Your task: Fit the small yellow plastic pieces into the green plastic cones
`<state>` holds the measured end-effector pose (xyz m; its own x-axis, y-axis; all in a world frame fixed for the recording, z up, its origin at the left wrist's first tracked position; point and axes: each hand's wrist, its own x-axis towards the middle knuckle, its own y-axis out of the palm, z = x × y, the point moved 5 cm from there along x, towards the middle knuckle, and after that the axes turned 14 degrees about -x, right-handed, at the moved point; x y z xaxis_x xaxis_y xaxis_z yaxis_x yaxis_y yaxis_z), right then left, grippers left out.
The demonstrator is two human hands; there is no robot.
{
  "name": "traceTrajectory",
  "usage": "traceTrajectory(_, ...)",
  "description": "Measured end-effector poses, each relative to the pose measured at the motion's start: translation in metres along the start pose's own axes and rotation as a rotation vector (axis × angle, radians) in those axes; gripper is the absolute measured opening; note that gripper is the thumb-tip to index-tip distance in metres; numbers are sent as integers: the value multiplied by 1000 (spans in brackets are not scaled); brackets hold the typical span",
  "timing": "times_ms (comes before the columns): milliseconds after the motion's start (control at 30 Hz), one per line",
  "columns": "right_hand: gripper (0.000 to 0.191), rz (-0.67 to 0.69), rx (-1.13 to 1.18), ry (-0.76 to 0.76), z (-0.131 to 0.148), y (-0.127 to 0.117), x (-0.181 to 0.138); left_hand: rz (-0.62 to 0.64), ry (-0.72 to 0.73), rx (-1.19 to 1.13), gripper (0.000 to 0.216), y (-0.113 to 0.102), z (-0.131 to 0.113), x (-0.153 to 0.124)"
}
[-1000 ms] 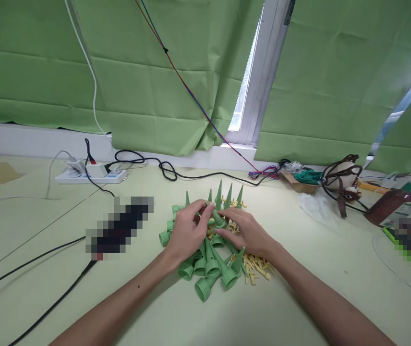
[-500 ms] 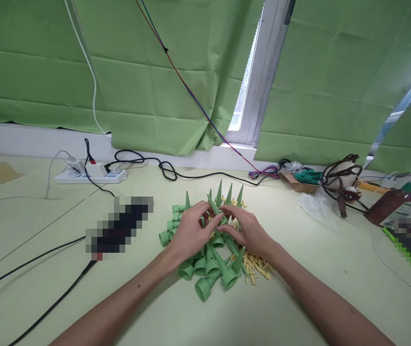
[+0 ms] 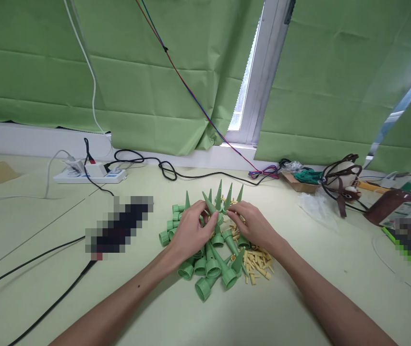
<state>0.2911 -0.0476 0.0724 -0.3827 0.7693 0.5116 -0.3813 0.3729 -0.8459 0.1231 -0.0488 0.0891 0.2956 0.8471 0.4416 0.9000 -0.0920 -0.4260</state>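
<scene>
My left hand [image 3: 193, 228] is closed round a green plastic watering spike [image 3: 209, 203], its pointed tip tilted up and to the left. Just to the right, my right hand [image 3: 256, 225] has its thumb and fingertips drawn together close to the spike's wide end. Whatever it may pinch is too small or hidden to make out. Around and beneath both hands lie more green spikes [image 3: 211, 265] with round hollow ends, and behind them several stand point up. Small yellow plastic valve pieces [image 3: 258, 264] are heaped below my right hand.
A black cable [image 3: 205, 175] runs along the back from a white power strip [image 3: 90, 177]. At left lies a blurred dark object [image 3: 121, 226] with a cord. Clear plastic wrap [image 3: 317, 209], a cardboard box [image 3: 299, 182] and a strapped bag [image 3: 342, 178] sit at right.
My right hand has shifted slightly right, away from the spike in my left hand. The spike now leans a little further left; my left hand stays in place.
</scene>
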Motion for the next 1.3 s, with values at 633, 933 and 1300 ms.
traceTrajectory(633,12,214,-155,74,-8,17,-2,-34,23,14,22,-1,-2,-1)
traceTrajectory(933,16,216,-110,97,-9,21,-3,-21,2,-19,27,0,0,-2)
traceTrajectory(1300,19,175,-112,104,-8,21,-3,-36,42,-15,31,1,-1,0)
